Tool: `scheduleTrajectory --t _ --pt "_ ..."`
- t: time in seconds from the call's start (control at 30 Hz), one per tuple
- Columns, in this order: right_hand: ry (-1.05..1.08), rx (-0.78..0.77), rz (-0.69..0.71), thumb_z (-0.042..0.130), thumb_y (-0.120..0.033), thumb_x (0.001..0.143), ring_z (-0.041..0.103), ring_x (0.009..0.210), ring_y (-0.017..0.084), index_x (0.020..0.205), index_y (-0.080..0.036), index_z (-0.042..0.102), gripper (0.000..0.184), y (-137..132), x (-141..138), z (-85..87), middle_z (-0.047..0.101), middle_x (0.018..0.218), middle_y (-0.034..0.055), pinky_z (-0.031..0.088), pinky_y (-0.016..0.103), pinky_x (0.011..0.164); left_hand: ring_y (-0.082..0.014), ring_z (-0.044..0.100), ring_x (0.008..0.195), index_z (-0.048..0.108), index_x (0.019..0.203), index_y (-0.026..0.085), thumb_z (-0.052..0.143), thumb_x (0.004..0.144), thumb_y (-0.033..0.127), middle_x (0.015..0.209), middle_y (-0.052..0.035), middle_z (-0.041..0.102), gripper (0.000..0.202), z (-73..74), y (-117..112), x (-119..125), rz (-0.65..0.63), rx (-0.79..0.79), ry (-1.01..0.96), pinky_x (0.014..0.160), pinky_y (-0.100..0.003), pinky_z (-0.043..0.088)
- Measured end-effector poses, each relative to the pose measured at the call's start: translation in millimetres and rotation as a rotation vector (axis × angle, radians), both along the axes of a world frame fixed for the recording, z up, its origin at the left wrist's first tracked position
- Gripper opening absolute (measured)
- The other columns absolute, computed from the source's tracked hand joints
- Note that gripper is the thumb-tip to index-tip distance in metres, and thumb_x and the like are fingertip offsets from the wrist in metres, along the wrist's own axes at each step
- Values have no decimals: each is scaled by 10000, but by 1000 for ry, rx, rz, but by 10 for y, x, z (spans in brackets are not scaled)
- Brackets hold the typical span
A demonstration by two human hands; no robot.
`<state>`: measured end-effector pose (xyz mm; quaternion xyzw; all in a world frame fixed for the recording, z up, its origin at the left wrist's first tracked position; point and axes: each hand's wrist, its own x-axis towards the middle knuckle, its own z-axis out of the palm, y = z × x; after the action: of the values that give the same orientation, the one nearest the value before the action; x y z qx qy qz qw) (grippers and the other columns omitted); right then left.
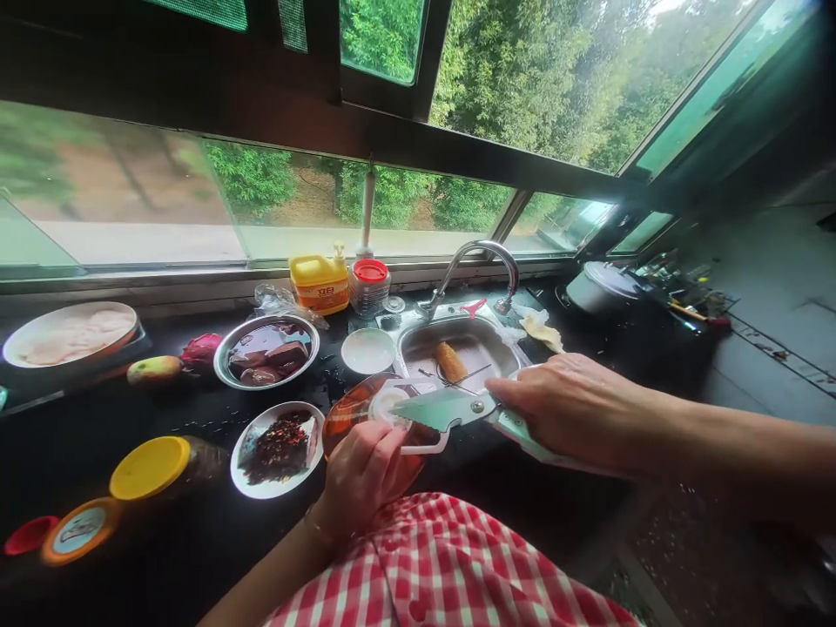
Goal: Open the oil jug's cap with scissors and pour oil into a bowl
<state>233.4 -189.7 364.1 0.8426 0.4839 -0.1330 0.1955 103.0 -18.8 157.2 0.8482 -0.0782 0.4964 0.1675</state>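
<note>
Long window (131,192) across the back, trees beyond; dark counter (97,418) beneath it, crowded on the left and dropping into a steel sink (487,341) under the faucet (480,252), a corn cob (450,361) lying in the basin. Metal bowl (220,361) of dark reddish chunks and a white plate (248,440) of dried chilli sit within arm's reach of the work. Amber bottle (346,409) is at the counter's near edge, just left of the sink, tipped on its side so its white-capped mouth faces right, probably to meet the blades. Left hand (362,475) is wrapped around the bottle from below, steadying it. Right hand (568,405) is closed over the pale green handles of the scissors (444,407), the blade tips lying across the cap. A white loop (424,446) hangs under the mouth. Handles are hidden in the palm; whether the blades are parted I cannot tell. Bottle's base is covered by fingers; its label is not visible. Right forearm is cut off at the frame edge.
</note>
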Motion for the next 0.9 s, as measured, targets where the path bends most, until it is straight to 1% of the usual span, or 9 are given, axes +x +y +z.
scheduleTrajectory --t 0.13,0.27,0.37,0.47,0.57,0.63,0.73,0.83,0.9 --pt "57 0 -61 480 -93 741 554 580 98 796 -215 599 179 22 -59 17 648 691 3 237 228 513 -164 580 850 565 1038 111 578 807 31 916 -86 584 244 40 -9 11 17 4 -21 759 -274 508" --pt "35 32 -38 472 -99 771 544 575 93 844 -202 597 178 -62 -72 -90 656 699 5 230 237 515 -160 581 854 561 1047 122 591 800 30 915 -78 584 265 52 -7 34 10 -20 -41 766 -270 511" --pt "-94 103 52 464 -159 823 549 581 118 933 -182 584 164 -213 -84 -299 658 709 25 214 266 526 -161 580 863 561 1063 126 608 787 19 926 -75 583 300 41 -6 29 -4 -28 -21 778 -271 505" --pt "-203 249 131 443 -230 866 551 567 134 980 -162 575 188 -385 -78 -607 639 685 27 212 284 528 -163 579 915 557 1099 134 597 796 16 965 -75 585 328 73 15 -9 -55 -38 31 834 -278 493" --pt "-305 432 216 429 -297 892 546 551 134 1013 -140 586 253 -482 -34 -897 616 643 22 228 290 534 -138 582 928 548 1114 148 547 841 40 983 -58 601 294 209 113 -46 -133 -159 125 850 -253 479" --pt "-388 518 259 439 -330 890 542 546 135 1064 -127 593 309 -492 0 -1010 617 637 27 240 290 543 -119 583 891 566 1086 167 515 872 76 960 -38 606 238 347 228 -43 -144 -255 217 807 -231 479" --pt "-412 582 247 472 -335 872 541 554 129 1123 -136 597 344 -487 25 -1022 627 653 26 253 284 560 -129 573 853 610 1022 174 506 897 167 917 -34 592 163 553 415 11 -106 -272 338 762 -243 476" --pt "-325 567 161 473 -317 874 539 569 124 1128 -161 601 325 -532 11 -921 627 670 19 253 280 569 -141 566 818 635 972 166 493 908 240 888 -41 580 173 706 536 96 -99 -195 444 737 -265 472" --pt "-288 536 129 458 -331 886 543 584 129 1122 -172 603 320 -591 -6 -858 625 686 22 259 282 581 -140 565 797 646 951 171 476 915 259 882 -41 579 196 788 569 150 -140 -119 548 727 -267 470"
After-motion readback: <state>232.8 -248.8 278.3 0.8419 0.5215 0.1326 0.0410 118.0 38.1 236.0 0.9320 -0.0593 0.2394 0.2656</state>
